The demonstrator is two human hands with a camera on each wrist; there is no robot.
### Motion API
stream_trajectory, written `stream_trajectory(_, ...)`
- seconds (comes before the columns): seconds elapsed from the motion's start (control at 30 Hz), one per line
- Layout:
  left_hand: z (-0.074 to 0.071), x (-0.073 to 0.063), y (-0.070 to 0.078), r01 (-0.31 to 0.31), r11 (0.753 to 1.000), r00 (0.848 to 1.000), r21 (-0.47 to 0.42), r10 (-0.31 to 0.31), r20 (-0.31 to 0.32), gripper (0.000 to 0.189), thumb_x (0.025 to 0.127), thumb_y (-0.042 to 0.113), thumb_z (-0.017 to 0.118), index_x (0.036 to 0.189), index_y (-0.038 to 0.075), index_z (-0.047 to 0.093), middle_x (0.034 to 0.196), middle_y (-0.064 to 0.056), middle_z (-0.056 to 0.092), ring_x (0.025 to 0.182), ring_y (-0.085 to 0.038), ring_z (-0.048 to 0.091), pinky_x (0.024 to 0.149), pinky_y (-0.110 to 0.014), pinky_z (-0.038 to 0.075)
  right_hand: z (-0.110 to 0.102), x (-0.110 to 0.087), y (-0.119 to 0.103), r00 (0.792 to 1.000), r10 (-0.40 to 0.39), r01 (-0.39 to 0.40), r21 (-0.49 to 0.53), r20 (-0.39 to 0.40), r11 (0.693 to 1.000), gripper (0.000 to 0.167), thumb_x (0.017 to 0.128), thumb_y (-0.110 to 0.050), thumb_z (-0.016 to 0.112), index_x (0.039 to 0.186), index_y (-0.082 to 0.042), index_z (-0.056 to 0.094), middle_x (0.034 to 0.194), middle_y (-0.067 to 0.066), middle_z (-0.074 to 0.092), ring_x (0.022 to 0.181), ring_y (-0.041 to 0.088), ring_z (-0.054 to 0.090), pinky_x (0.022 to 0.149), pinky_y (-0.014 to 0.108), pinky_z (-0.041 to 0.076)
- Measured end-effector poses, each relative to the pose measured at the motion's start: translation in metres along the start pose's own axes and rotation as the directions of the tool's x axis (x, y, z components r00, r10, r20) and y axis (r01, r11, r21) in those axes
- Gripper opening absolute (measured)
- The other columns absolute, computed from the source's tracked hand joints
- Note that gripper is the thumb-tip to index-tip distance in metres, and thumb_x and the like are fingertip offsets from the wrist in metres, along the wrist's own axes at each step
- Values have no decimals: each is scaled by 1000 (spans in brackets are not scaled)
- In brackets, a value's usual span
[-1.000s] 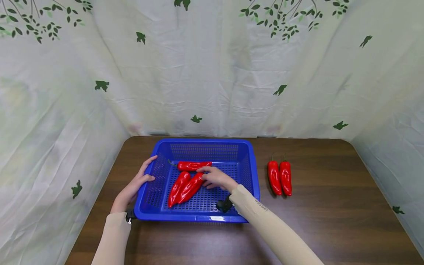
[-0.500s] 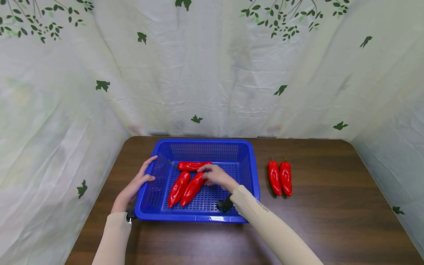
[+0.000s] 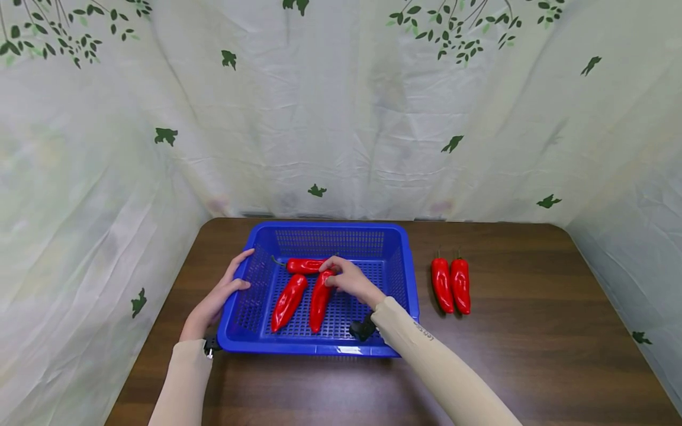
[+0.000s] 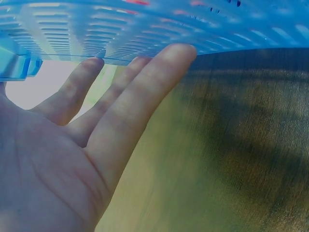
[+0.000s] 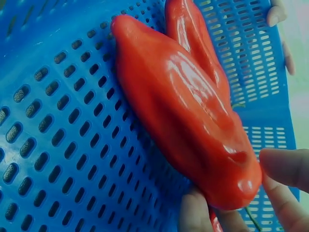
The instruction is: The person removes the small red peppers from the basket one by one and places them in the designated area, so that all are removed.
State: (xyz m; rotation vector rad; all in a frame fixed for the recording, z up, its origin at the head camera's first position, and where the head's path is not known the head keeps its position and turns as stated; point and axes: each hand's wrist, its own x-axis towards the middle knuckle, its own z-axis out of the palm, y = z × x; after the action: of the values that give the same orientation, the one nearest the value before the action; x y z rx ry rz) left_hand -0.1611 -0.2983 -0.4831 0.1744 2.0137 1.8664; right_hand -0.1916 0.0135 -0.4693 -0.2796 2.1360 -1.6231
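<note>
In the head view, my right hand [image 3: 351, 281] pinches a glossy red pepper [image 3: 320, 303] by its stem end, inside a blue plastic basket [image 3: 367, 349]. Close up, the right wrist view has the fingertips [image 5: 285, 166] on both sides of that pepper [image 5: 178, 116], its thin green stem poking out between them. A second red pepper [image 3: 289, 303] lies slanted to the left. A third pepper [image 3: 303, 265] lies crosswise behind, partly covered by my right hand. My left hand [image 3: 215, 299] rests at the basket's left rim, with straight fingers [image 4: 140, 106] against the outer wall.
Two more red peppers [image 3: 442, 285] lie side by side on the brown wooden table [image 3: 533, 331], right of the basket. A pale curtain [image 3: 362, 118] with leaf prints stands behind the table and along both sides.
The pepper in my right hand has turned from slanted to nearly upright in the head view and moved right, away from the left pepper. My left hand stays at the rim.
</note>
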Motion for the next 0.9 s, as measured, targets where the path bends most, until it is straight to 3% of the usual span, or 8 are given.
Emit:
stream_trajectory(0.3,0,0,0,2,1000,1000,1,-2,2,68,95,11,41,151,35,11,150,-21,2,123,-53,27,83,-49,46,-1,2,0,998,-53,49,-85,-45,995,24,79,3,69,98,-8,59,107,7,58,101,27,51,81,37,42)
stream_trajectory(0.57,0,1,0,-2,1000,1000,-7,2,-1,68,95,9,40,151,35,12,150,-22,4,123,-52,28,83,-48,46,-2,1,-4,996,-69,65,-74,-59,995,28,78,8,66,99,-8,57,103,7,57,88,23,53,66,30,44)
stream_trajectory(0.9,-1,2,-1,-7,1000,1000,-14,7,4,68,95,9,41,151,34,12,150,-21,4,122,-52,28,83,-48,46,-5,0,-8,995,-94,96,61,-45,993,33,80,6,63,112,-1,58,111,12,57,82,19,56,65,34,51)
